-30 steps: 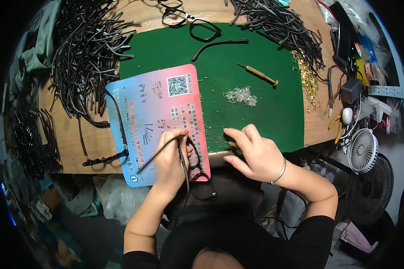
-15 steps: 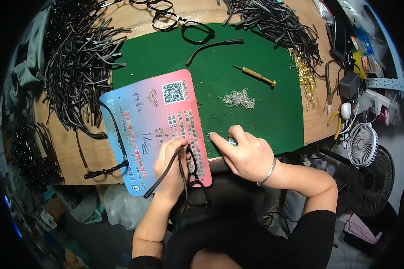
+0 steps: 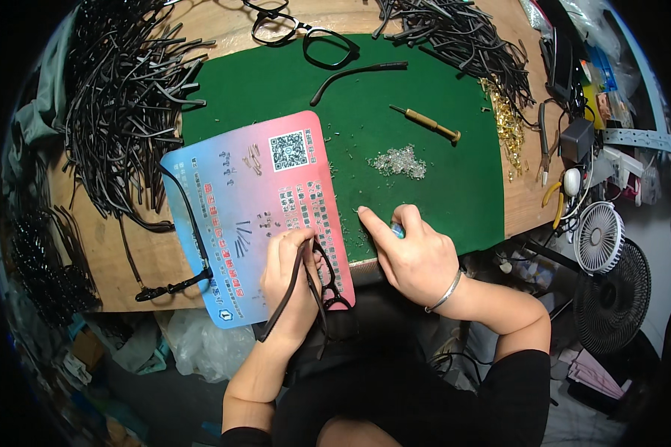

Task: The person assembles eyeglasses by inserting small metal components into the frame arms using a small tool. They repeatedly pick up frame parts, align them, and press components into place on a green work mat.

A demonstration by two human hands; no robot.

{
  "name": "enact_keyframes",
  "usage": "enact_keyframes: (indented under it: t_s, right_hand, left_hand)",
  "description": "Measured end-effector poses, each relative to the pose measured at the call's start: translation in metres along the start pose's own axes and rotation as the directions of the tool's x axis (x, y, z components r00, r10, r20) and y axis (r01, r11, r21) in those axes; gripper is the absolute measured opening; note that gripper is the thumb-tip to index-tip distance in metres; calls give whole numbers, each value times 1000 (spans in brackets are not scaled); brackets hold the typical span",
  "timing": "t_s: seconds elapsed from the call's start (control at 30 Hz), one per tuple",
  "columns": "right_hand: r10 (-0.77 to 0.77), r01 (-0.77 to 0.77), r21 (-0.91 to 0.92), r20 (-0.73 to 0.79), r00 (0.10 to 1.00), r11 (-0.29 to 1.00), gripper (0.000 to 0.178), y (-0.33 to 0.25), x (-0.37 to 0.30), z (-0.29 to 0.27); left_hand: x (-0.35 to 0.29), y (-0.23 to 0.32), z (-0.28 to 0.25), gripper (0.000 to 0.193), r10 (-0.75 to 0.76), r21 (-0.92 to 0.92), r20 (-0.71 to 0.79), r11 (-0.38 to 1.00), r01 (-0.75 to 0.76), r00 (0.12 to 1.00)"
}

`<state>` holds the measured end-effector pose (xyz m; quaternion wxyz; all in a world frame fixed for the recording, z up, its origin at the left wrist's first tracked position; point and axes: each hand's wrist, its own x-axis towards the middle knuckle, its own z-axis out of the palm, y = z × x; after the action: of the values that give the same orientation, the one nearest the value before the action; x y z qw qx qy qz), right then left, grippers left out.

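My left hand [image 3: 289, 276] is closed around a black eyeglass frame [image 3: 331, 279], gripping it near the pad's lower right corner. Its dark temples [image 3: 285, 302] stick out past my fingers toward me, and the hand hides part of the frame. My right hand [image 3: 419, 257] reaches its index finger down to the green mat [image 3: 455, 186], beside tiny loose bits [image 3: 355, 231]. The other fingers curl round something with a blue-green end [image 3: 398, 230], mostly hidden. Under my left hand lies a pink-and-blue printed pad [image 3: 238, 194] bearing small groups of screws [image 3: 243, 238].
A clear bead-like pile [image 3: 399, 162], a brass screwdriver [image 3: 429, 124] and a loose temple [image 3: 358, 74] lie on the mat. Dark temples are heaped at left [image 3: 127, 119] and far right [image 3: 462, 37]. Golden bits [image 3: 508, 130] and a white fan [image 3: 599, 237] are at right.
My right hand has moved slightly away from me and to the right, its index finger still low at the mat. The left hand has shifted a little right, and the eyeglass frame has turned.
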<state>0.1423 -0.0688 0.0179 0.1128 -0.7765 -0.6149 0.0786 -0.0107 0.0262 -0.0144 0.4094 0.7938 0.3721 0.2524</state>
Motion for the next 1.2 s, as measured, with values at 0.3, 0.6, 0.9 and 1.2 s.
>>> enact_keyframes:
  t_s: [0.3, 0.6, 0.9, 1.2]
  right_hand:
    - [16, -16, 13, -2, 1000, 1000, 52, 1, -3, 1]
    - [23, -23, 19, 21, 1000, 1000, 43, 0, 3, -1]
    - [-37, 19, 169, 105, 994, 985, 44, 10, 9, -5]
    - [-207, 5, 524, 328, 922, 852, 39, 12, 12, -8]
  left_hand:
    - [2, -1, -4, 11, 37, 4, 34, 999, -37, 999]
    - [3, -4, -1, 13, 58, -2, 44, 998, -58, 997]
    - [7, -2, -6, 14, 88, -116, 173, 991, -68, 981]
    - [28, 10, -22, 9, -113, -131, 426, 974, 185, 897]
